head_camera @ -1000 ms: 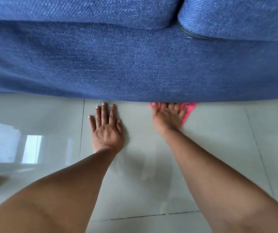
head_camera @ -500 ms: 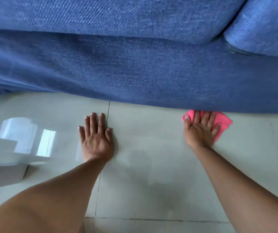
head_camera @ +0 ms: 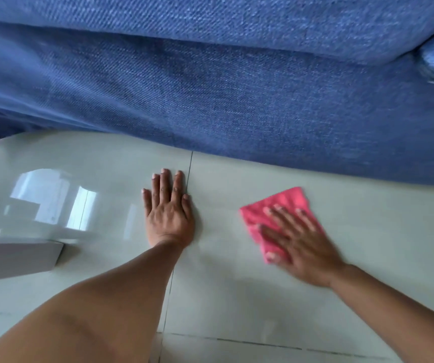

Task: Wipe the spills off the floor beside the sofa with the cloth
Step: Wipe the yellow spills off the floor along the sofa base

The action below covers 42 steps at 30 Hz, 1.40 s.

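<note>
The left hand (head_camera: 168,213) lies flat on the pale tiled floor (head_camera: 236,289), palm down, fingers (head_camera: 165,183) stretched out and close together, grasping nothing; its forearm runs back toward the lower left corner. A thin grout line passes just beside that hand on its right side and continues down under the forearm. To the right of it, well apart, the right hand (head_camera: 298,243) presses palm down on a pink cloth (head_camera: 284,205), its fingers spread over the fabric rather than curled around it, so the cloth is pinned flat to the floor and not gripped. This hand is somewhat blurred. The cloth sticks out beyond the fingertips toward the sofa (head_camera: 236,100) and also shows past the thumb side, with one corner near the thumb; the rest of it is hidden under the palm. Ahead of both hands the blue woven sofa fills the upper part of the view, its lower edge meeting the floor; a strip of bare tile separates the cloth from that edge. Left of the left hand the glossy tile carries a bright reflection (head_camera: 53,200), and nearer the person on that side sits a grey box-like object (head_camera: 14,260). No spill can be made out on the tiles.
</note>
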Tool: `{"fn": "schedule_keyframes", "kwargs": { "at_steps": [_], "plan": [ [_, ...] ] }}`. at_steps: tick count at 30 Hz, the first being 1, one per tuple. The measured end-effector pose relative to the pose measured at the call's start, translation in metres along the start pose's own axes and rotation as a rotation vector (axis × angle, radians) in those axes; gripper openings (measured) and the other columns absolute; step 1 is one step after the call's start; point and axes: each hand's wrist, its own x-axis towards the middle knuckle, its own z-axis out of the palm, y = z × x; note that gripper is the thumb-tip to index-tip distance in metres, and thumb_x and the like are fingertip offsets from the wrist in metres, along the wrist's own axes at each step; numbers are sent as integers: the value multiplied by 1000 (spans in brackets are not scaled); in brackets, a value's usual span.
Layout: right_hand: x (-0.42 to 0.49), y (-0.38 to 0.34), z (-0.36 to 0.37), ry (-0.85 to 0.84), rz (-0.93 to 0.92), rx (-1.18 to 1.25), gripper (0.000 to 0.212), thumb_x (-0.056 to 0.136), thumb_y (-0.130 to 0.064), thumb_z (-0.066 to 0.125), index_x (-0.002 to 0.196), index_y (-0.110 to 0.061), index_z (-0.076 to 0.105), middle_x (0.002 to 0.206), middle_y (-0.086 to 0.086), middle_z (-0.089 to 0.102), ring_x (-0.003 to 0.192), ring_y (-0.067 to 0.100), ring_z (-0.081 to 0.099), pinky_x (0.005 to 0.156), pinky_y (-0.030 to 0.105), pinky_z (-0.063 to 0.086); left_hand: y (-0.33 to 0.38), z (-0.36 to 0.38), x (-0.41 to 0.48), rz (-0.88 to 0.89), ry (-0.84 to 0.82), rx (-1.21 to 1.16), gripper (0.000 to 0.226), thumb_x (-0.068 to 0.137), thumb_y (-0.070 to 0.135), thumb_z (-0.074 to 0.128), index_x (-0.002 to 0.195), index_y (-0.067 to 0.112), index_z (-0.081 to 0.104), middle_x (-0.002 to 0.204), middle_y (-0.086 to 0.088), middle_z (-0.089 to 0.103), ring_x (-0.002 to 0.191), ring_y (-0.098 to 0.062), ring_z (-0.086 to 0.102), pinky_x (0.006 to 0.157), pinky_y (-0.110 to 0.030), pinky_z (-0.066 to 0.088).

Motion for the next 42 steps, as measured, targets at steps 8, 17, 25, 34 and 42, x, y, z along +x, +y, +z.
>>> {"fn": "schedule_keyframes", "kwargs": {
  "at_steps": [8,17,25,34,42],
  "plan": [
    [158,12,-31,67,889,266,72,86,-73,12,147,-40,32,159,-8,31,149,28,18,115,61,7,-1,1,2,-6,20,-34,57,98,38,17,155,31,16,164,3,7,151,-17,-1,122,-41,-1],
    [152,-101,-30,26,143,145,64,94,-55,21,155,-33,23,165,5,12,152,26,10,120,55,6,-5,1,2,-8,31,-73,63,94,34,16,155,18,16,163,3,9,151,-14,2,122,-38,-2],
    [49,-4,-9,27,162,26,60,98,-52,26,155,-37,17,165,0,11,152,23,14,120,50,13,-5,-1,1,-4,23,-41,67,90,23,22,156,17,12,164,2,6,151,-16,1,122,-39,-3],
    [151,-107,-26,31,416,184,64,95,-56,20,156,-35,14,166,4,6,153,27,5,120,55,0,-6,-2,3,-2,0,-26,65,92,29,19,155,15,12,164,0,6,151,-18,0,122,-40,-4],
    [-36,-58,14,-12,120,115,60,98,-54,35,154,-38,22,165,0,17,152,22,15,117,52,22,-2,-8,-3,-47,-12,-99,62,94,28,20,155,15,18,164,-4,7,151,-22,-2,122,-42,-5]
  ]
}}
